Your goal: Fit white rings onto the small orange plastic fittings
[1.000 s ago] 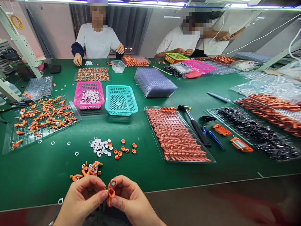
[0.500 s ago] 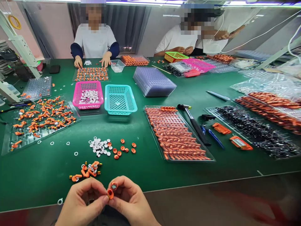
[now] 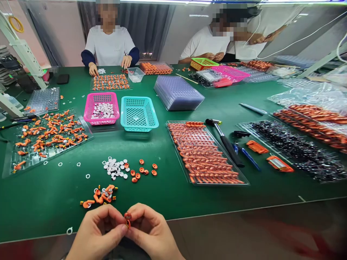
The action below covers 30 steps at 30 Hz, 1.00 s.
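Thumbs and fingers of the left hand [image 3: 100,231] and right hand [image 3: 154,231] pinch small orange earbud parts [image 3: 127,216] between them at the near edge of the bench [image 3: 151,198], with bare surface open ahead and right as far as a clear tray of orange pieces [image 3: 206,155]. Beyond the hands lie eight loose orange cups [image 3: 154,166], a ninth among white discs [image 3: 115,169], and two baskets, pink [image 3: 88,117] and turquoise [image 3: 139,128]. One hammer [image 3: 229,146] rests farther right. Three people in white tops line the green bench's far side.
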{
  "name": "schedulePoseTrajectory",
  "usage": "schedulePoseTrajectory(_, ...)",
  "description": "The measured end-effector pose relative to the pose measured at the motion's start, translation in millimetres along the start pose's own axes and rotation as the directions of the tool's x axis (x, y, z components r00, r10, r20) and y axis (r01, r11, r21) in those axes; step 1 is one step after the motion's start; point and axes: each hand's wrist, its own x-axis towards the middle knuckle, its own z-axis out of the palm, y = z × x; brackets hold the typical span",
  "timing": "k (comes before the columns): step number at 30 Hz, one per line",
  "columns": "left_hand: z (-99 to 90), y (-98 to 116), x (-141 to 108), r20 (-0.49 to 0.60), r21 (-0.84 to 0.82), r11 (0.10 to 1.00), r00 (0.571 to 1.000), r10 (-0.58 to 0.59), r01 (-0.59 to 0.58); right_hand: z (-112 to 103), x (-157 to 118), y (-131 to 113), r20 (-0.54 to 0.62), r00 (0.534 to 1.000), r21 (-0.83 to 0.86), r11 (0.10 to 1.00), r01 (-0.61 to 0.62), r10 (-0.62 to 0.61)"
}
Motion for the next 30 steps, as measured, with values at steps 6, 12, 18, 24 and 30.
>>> schedulePoseTrajectory(6, 4.2, -3.1, -1.1, -0.040, -0.084, 0.995, 0.998, -0.048, 0.044, -1.1, -0.8, -0.1, 0.022, 0.999, -0.025, 0.999, 0.041, -0.041)
schedulePoseTrajectory(12, 5.3, -8.8, -2.1, -0.051, -0.116, 0.991, 0.997, -0.064, 0.058, -1.6, -1.2, 1.4, 0.052, 0.996, -0.063, 0.995, 0.081, -0.077)
schedulePoseTrajectory(18, 3.8, -11.9, -3.0, -0.018, -0.067, 0.998, 1.000, -0.010, 0.009, -6.4, -2.0, 2.3, 0.054, 0.986, -0.198, 0.966, 0.167, -0.159)
schedulePoseTrajectory(24, -5.5, -16.8, -5.1, 0.126, 0.376, 0.872, 0.949, 0.287, -0.314, -11.8, -2.4, 3.9, 0.087, 0.954, -0.437, 0.850, 0.296, -0.287)
schedulePoseTrajectory(30, -14.8, -18.5, -1.0, 0.242, 0.566, 0.546, 0.758, 0.606, -0.618, -13.5, -4.2, -18.8, 0.260, 0.943, -0.563, 0.760, 0.324, -0.209)
